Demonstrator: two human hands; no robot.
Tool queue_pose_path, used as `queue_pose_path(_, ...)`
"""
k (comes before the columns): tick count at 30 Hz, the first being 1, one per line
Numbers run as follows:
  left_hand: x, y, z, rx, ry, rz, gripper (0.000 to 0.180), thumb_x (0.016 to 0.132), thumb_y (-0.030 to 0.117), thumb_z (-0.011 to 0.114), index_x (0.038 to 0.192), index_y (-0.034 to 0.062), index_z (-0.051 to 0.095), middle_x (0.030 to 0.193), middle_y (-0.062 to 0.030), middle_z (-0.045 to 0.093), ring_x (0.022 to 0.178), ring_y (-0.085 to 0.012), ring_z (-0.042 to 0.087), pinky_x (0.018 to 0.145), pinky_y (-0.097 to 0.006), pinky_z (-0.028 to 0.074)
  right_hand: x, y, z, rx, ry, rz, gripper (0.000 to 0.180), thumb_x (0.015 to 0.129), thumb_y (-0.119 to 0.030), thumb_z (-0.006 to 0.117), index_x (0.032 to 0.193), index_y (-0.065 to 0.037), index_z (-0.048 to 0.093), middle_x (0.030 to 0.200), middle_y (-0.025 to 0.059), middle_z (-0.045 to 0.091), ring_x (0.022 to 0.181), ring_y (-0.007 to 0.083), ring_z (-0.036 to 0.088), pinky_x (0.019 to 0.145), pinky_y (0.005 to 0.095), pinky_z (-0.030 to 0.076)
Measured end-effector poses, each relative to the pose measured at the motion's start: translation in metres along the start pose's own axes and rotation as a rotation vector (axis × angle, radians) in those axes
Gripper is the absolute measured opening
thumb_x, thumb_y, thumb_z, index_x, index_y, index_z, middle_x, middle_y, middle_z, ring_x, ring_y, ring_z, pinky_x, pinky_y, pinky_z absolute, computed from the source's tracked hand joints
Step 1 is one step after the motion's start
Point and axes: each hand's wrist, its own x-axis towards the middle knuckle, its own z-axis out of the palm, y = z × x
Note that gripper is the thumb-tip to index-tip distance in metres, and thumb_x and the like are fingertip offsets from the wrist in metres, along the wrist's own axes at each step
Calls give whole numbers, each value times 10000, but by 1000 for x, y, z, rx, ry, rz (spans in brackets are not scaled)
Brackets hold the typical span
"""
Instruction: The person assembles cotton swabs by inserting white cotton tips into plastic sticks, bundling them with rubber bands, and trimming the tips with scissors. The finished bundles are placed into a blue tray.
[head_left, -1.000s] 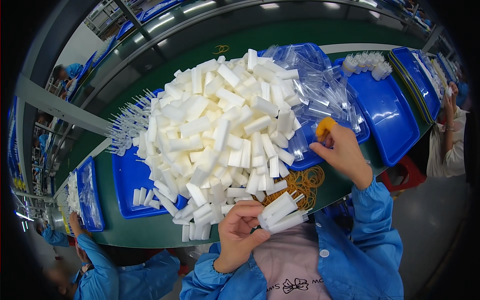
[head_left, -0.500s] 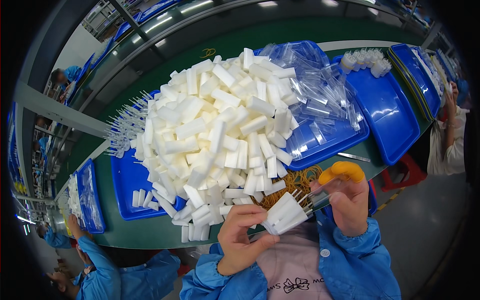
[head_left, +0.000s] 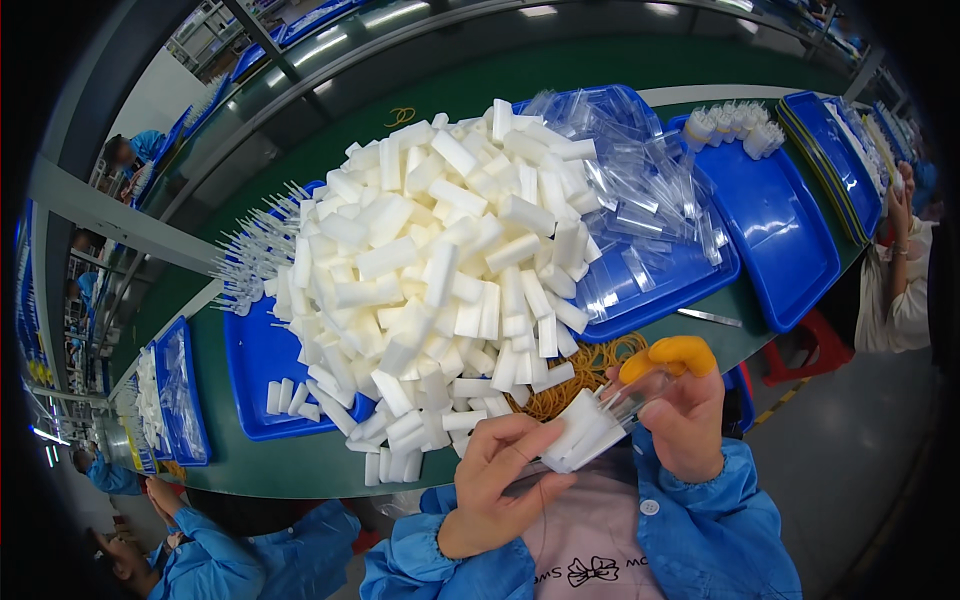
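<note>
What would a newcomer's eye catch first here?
The huge central heap of white foam-like blocks stands out, then clear plastic sleeves in the blue plastic tray to its right. Nearer, orange finger covers mark the right hand, beside white oblong pieces in the left hand.

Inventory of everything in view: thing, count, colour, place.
Table: one, green, centre
White blocks: many, white, central heap
Blue trays: several, blue, both sides of heap
Clear sleeves: many, transparent, right of heap
Stemmed parts: many, whitish, left of heap
Bundled parts: several, white, far right tray
Rubber bands: many, yellow-brown, before heap
Metal tool: one, silver, right
Stool: one, red, right
Co-workers: several, mostly blue-clothed, around
Held pieces: several, white, front
Held sleeve: one, transparent, front
Left hand: one, bare, gripping pieces
Right hand: one, yellow finger covers, gripping sleeve
</note>
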Motion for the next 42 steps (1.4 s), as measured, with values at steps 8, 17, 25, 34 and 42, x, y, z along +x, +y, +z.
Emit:
queue_pose_path(8,6,3,-3,70,-72,43,455,719,83,747,1161,89,641,1032,-116,516,859,-211,563,727,-300,511,3,-4,-2,-92,-71,-72,456,774,28,672,1176,28,457,1074,142,550,989,283,623,933,409,468)
queue_pose_path(17,3,0,1,-60,34,-95,430,689,49,770,1098,33,641,1084,-122,483,950,-211,532,837,-314,468,10,-14,-12,-246,-140,-73,356,765,-77,709,1081,36,590,1057,152,594,1045,273,570,927,399,425)
queue_pose_path(25,6,-24,0,-228,49,-125,469,703,27,766,1139,-8,597,1147,-131,500,980,-197,557,870,-306,462,9,-13,-32,-493,-30,-97,296,770,-123,724,1014,16,629,1144,151,568,1068,236,520,950,356,377)
queue_pose_path(34,8,-22,2,-703,52,-268,418,783,-26,691,1168,-47,531,1201,-123,453,1068,-201,540,923,-334,469,5,-3,-20,-374,58,-148,291,789,-145,720,1004,11,600,1160,154,559,1138,256,483,983,389,343)
queue_pose_path(42,7,-19,3,-713,-22,-255,392,803,-38,662,1168,-47,518,1193,-121,443,1108,-208,518,965,-353,459,-2,1,-12,-277,-29,-167,258,795,-141,713,979,5,607,1150,180,556,1160,292,468,1003,399,320)
